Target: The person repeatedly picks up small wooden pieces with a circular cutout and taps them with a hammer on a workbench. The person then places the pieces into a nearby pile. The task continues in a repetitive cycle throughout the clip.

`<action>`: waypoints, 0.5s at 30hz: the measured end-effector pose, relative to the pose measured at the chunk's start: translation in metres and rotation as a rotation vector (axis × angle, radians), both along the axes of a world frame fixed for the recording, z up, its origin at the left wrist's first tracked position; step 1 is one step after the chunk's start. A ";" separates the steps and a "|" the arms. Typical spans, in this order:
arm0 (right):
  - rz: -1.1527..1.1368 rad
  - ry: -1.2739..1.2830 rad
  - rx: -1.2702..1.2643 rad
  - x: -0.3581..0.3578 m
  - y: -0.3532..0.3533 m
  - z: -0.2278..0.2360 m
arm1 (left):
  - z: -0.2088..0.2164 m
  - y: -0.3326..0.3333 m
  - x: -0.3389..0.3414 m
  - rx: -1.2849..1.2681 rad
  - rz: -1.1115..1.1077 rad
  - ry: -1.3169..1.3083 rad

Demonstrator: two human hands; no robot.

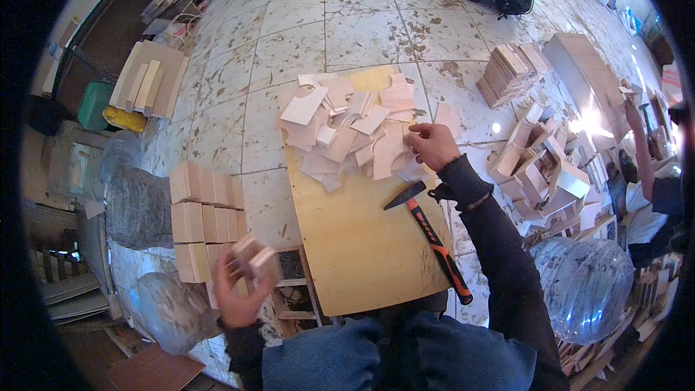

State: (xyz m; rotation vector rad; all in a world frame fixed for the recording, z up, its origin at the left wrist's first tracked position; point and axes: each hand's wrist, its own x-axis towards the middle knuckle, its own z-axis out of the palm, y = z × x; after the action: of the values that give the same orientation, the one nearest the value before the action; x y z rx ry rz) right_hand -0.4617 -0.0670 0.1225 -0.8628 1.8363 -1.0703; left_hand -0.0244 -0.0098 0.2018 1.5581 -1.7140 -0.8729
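Left hand [242,297] curled, low, right hand [434,146] reaching forward

Board [344,246] free nearside, hammer [431,239] (right), pieces [340,146] beyond

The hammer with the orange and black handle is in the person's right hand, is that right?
No: the head view shows that hammer lying unheld, its head on the yellow board; the right hand is at the pile of thin wooden pieces.

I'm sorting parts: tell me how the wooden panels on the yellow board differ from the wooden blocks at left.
The wooden panels lie in a loose heap; the wooden blocks stand in neat rows. The panels are thin and flat, the blocks thick and boxy. Several panels have curved notches; the blocks look straight-edged. Both are pale wood.
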 end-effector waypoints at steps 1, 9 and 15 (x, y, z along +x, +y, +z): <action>0.012 -0.073 -0.040 0.001 0.006 0.001 | -0.011 -0.005 -0.021 0.013 -0.059 0.128; -0.254 -0.234 -0.262 0.025 0.051 0.027 | -0.072 -0.040 -0.149 0.066 -0.483 0.234; -0.107 0.378 -0.400 0.059 0.080 0.033 | -0.082 -0.048 -0.164 0.003 -0.572 0.145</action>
State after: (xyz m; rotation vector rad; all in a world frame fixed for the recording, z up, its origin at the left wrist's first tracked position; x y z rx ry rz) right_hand -0.4026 0.0125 0.1553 -1.2837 2.0248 -1.4512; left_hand -0.1879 -0.0581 0.1202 0.9767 -2.0796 -1.2285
